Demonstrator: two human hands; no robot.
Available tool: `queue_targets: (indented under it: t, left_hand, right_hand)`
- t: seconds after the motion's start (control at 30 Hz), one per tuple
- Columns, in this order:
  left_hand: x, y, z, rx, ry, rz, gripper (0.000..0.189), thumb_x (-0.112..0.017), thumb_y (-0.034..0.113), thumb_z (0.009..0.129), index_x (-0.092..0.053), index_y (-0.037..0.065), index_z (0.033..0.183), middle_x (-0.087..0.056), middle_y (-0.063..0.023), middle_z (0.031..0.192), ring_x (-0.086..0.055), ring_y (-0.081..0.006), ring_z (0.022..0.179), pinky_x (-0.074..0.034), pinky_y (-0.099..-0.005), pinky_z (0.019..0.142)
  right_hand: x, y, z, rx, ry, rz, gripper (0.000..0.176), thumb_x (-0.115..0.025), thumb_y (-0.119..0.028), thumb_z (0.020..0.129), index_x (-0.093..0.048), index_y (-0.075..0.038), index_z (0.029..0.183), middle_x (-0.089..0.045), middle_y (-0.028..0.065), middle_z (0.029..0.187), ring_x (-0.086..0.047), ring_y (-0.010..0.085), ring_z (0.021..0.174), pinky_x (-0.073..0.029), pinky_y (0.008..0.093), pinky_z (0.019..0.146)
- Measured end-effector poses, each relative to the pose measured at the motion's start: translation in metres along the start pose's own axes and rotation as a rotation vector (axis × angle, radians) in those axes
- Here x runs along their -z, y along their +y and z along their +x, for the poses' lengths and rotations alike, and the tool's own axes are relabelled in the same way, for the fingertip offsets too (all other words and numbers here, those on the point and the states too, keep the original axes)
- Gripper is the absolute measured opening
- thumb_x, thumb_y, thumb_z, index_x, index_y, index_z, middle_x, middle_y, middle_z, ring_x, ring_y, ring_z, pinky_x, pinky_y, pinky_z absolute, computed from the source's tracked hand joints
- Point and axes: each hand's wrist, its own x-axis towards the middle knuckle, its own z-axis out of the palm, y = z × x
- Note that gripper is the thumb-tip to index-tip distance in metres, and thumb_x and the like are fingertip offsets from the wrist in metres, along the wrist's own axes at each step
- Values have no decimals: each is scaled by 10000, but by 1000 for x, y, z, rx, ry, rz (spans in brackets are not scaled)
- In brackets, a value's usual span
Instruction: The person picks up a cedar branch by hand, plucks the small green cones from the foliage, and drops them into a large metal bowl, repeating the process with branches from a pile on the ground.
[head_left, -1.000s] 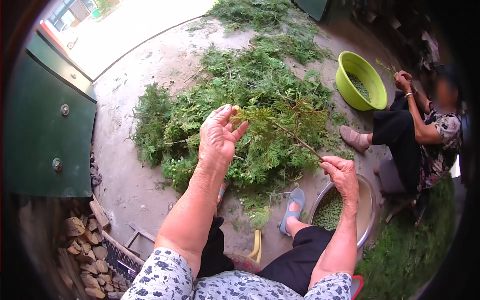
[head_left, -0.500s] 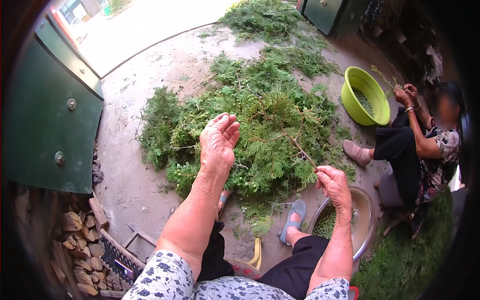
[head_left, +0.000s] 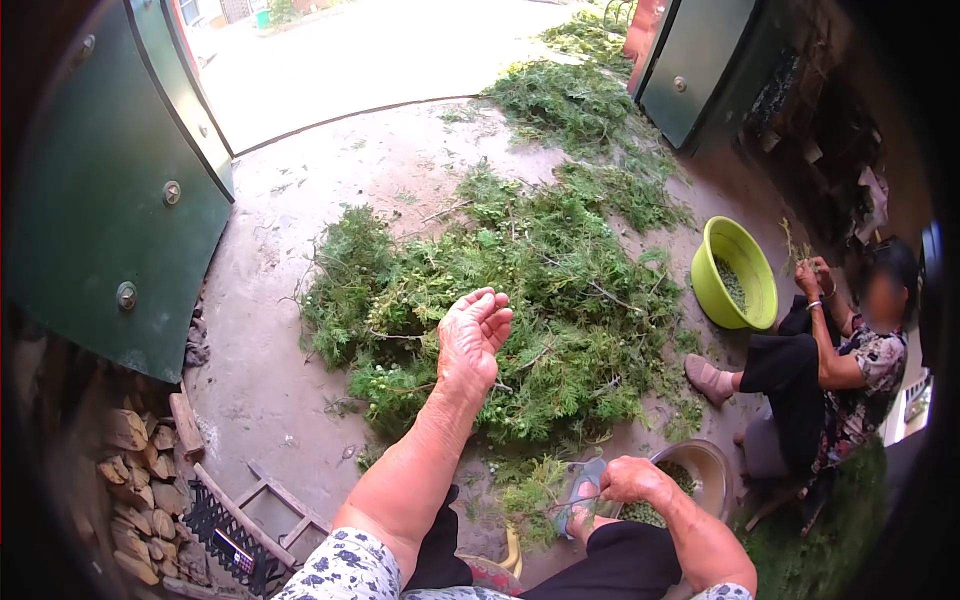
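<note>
Palm up and fingers curled, my left hand (head_left: 474,340) is over the near side of a large heap of green branches (head_left: 570,290); whether it holds something small is not visible. My right hand (head_left: 636,479) grips the stem of a leafy sprig (head_left: 530,495), low at the right, above my sandalled foot (head_left: 584,492). Just beyond that hand stands a metal basin (head_left: 715,470) with small green pieces inside, partly hidden by my wrist.
At the right a seated person (head_left: 845,350) holds a twig in both hands beside a lime-green tub (head_left: 712,285). Split firewood (head_left: 140,490) and a wooden frame (head_left: 290,500) lie lower left. Green metal doors (head_left: 110,200) flank the bright doorway.
The view has tilted upward. My right hand has moved down and toward me, bringing the sprig from over the heap to near my foot. My left hand stays raised.
</note>
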Motion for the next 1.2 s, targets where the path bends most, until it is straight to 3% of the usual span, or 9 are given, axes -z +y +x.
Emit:
queue_targets:
  t: [0.07, 0.1, 0.13, 0.2, 0.27, 0.37, 0.53, 0.77, 1.2]
  left_hand:
    - [3, 6, 0, -27, 20, 2, 167, -554, 115, 864, -533, 65, 1022, -637, -57, 891, -602, -135, 696, -502, -258, 612]
    - [5, 8, 2, -44, 20, 3, 176, -553, 120, 867, -527, 67, 1032, -635, -51, 885, -600, -131, 694, -500, -257, 610]
    - [6, 9, 1, -48, 20, 3, 176, -553, 120, 867, -527, 67, 1032, -635, -51, 885, -600, -131, 694, -500, -257, 610]
    - [7, 12, 3, -50, 37, -14, 186, -552, 121, 868, -521, 70, 1044, -632, -45, 880, -599, -128, 694, -499, -259, 612]
    - [7, 14, 5, -51, 45, -16, 190, -553, 121, 869, -517, 73, 1049, -631, -42, 879, -599, -127, 694, -498, -263, 614]
    - [7, 12, 4, -28, 14, -25, 194, -579, 120, 855, -524, 74, 1035, -630, -44, 891, -599, -124, 691, -496, -258, 616]
    - [4, 13, 4, -22, 13, -17, 205, -571, 113, 856, -522, 74, 1052, -631, -47, 897, -599, -126, 702, -495, -254, 621]
    - [6, 14, 6, -37, 41, -56, 188, -566, 115, 860, -523, 77, 1039, -633, -49, 879, -601, -138, 703, -499, -271, 619]
    - [25, 40, 19, -92, 36, -218, 90, -578, 104, 855, -562, 28, 901, -617, -53, 827, -583, -148, 719, -496, -301, 639]
  right_hand:
    - [62, 10, 10, 8, 182, 124, 196, -620, -237, 739, -698, -131, 884, -666, 119, 823, -633, 237, 828, -496, 379, 751]
    - [112, 4, 4, -134, 460, 498, 177, -640, -183, 755, -695, -76, 884, -669, 132, 783, -630, 179, 819, -507, 363, 732]
    - [160, 5, 3, -78, 662, 956, 332, -649, -172, 776, -620, -14, 1067, -657, 167, 883, -619, 179, 834, -513, 380, 725]
    - [229, 7, 6, 462, 1158, 1079, 724, -678, -313, 795, -330, 31, 1328, -558, 196, 1109, -585, 179, 923, -485, 301, 774]
    - [268, -26, -11, 656, 1333, 1160, 626, -637, -349, 829, -415, 43, 1264, -534, 128, 1149, -560, 169, 1009, -456, 263, 837]
    - [260, -60, -1, 679, 1298, 1151, 465, -625, -208, 849, -478, 26, 1224, -595, 146, 1076, -585, 152, 916, -479, 257, 778]
    - [157, -71, 66, 404, 951, 1226, 202, -586, -78, 843, -615, 11, 1022, -647, 57, 841, -610, 93, 717, -506, 230, 639]
    - [19, -60, 128, 140, 770, 1505, 195, -569, -84, 832, -619, 23, 987, -639, 53, 809, -615, 114, 657, -493, 237, 570]
    - [-100, -33, 170, -136, 724, 1690, 231, -565, -137, 850, -580, 20, 1019, -620, 81, 794, -613, 133, 621, -497, 229, 506]
